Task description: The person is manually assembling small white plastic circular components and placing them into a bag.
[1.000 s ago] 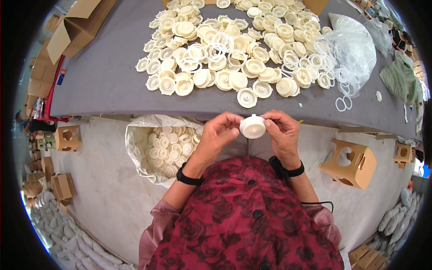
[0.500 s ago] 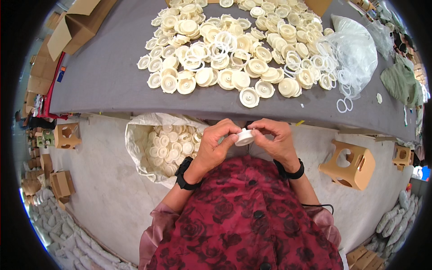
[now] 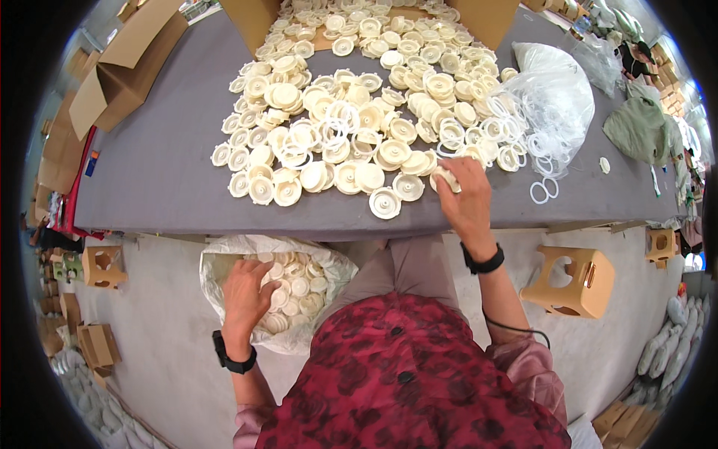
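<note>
Cream plastic cap point(image 3: 448, 180), round, at the near edge of the caps spread over the table, right of the middle; my right hand point(image 3: 470, 193) is on it, thumb at the near side and fingers over the far side, pinching it. Most of its face is hidden under my fingers. Just left of it, two more caps lie with faces up, a small stud at each centre (the nearer one point(image 3: 384, 203) shows it best). Beyond, the loose cap pile point(image 3: 351, 120), many overlapping, with white rings point(image 3: 340, 123) strewn on top. To the right, a clear plastic bag point(image 3: 561, 93) of rings, two rings point(image 3: 544, 190) lying on the grey table cover point(image 3: 321, 218) near it. Below the table edge, my left hand point(image 3: 247, 295) hangs over the white woven sack point(image 3: 338, 275), thumb and fingers spread; contact with the caps inside point(image 3: 301, 288), I cannot tell. Black band point(image 3: 485, 262) on my right wrist, a black watch-like band point(image 3: 233, 361) on my left. Farther out: tan plastic stool point(image 3: 576, 280) on the floor at right, open cardboard box point(image 3: 131, 82) at the table's far left.
</note>
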`<state>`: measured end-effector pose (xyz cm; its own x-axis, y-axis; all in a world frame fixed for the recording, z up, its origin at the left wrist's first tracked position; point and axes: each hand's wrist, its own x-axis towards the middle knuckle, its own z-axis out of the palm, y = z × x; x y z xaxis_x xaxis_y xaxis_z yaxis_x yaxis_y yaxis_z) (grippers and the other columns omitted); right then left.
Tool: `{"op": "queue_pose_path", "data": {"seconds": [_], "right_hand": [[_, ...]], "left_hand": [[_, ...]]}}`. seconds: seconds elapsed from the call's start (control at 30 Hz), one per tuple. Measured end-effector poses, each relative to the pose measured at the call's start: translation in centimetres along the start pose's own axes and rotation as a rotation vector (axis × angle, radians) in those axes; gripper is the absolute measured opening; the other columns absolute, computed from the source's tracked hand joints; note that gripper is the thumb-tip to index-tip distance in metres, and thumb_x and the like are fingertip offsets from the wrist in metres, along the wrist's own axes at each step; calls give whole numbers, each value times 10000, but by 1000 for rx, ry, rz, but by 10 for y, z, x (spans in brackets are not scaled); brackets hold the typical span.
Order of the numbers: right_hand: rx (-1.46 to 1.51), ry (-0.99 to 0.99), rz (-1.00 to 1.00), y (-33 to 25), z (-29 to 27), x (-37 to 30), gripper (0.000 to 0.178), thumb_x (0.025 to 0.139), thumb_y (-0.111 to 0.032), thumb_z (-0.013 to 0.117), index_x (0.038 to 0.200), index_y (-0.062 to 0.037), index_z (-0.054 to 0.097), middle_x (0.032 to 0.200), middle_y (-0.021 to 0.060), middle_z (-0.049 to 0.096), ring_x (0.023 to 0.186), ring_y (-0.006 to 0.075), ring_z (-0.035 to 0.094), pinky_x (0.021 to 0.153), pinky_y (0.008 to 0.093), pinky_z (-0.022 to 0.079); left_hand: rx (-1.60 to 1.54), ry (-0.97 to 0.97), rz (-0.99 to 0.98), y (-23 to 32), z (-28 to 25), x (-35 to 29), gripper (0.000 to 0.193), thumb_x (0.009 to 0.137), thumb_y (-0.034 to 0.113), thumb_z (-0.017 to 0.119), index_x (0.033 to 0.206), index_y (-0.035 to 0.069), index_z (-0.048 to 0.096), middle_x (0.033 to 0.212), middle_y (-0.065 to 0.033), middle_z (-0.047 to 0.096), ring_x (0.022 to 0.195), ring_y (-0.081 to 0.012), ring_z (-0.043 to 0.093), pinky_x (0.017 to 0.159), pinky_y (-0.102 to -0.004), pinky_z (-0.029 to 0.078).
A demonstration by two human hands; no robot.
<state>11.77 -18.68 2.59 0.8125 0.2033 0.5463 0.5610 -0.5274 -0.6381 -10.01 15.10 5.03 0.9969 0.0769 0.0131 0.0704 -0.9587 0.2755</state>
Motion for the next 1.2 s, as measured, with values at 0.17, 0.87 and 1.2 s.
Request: {"op": "queue_pose_path", "data": {"seconds": [0.17,0.87,1.2], "right_hand": [[-457,-194,-33,39,9,25,142,752,-95,666,866,-15,690,842,129,575,862,301,528,762,412,457],[806,44,642,53,-35,26,161,936,-153,662,928,3,700,735,-39,593,621,8,444,529,183,334],[844,93,642,56,-30,14,149,931,-133,667,927,12,701,749,-23,622,575,8,442,503,169,344]], "left_hand": [[-517,44,181,59,33,45,313,799,155,753,1078,26,691,1002,-148,688,932,-347,628,813,-396,496],[-123,226,445,195,103,243,239,711,160,766,854,32,624,837,-127,626,833,-311,636,667,-425,513],[-187,168,418,183,81,243,201,674,72,748,825,22,625,793,-155,624,748,-349,660,632,-457,515]]}}
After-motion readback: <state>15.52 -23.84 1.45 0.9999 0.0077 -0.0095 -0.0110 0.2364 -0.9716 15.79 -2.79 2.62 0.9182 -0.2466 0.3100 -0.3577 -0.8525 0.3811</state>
